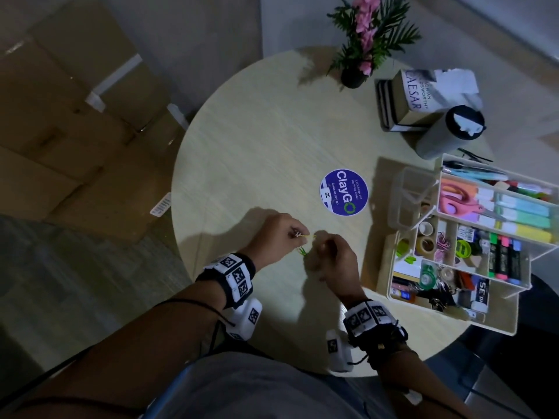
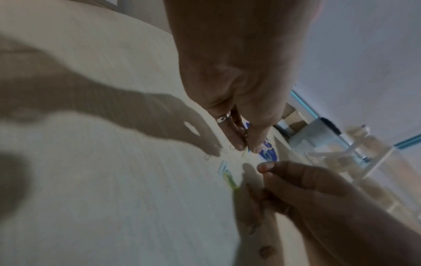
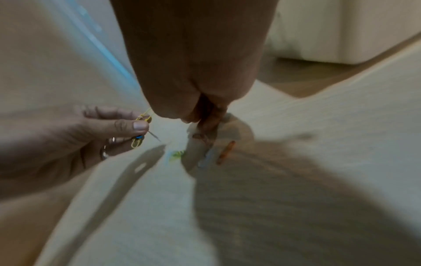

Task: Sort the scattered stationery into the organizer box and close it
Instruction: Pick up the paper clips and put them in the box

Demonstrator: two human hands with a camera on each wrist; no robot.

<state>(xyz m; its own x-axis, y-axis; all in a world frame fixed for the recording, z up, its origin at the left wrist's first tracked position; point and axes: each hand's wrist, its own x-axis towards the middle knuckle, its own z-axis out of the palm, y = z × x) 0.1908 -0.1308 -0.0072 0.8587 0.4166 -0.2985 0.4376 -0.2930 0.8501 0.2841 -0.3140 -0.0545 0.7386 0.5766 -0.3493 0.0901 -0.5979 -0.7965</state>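
Dim room, round pale counter point(image 1: 257, 140), cardboard boxes on the floor to the left. Nearest the person, both hands work over the counter's front edge. The left hand point(image 1: 273, 237) pinches a small bunch of paper clips point(image 3: 139, 140), yellow and blue among them, between thumb and forefinger. The right hand point(image 1: 334, 261) is curled with fingertips down near loose clips point(image 2: 229, 177) lying on the surface; whether it actually grips one cannot be told.

Judgement: gathering is the step in hand. Clips are thin and flat, so sliding each to a fingertip before lifting, and collecting all in one hand, should prevent drops.

Further right, the organizer box point(image 1: 453, 320) stands open, tiers spread. Lower compartments hold tape rolls, pink clips, markers, an eraser and binder clips; the upper tray holds scissors, highlighters and pens. Beyond stand a tumbler, books and a potted plant.
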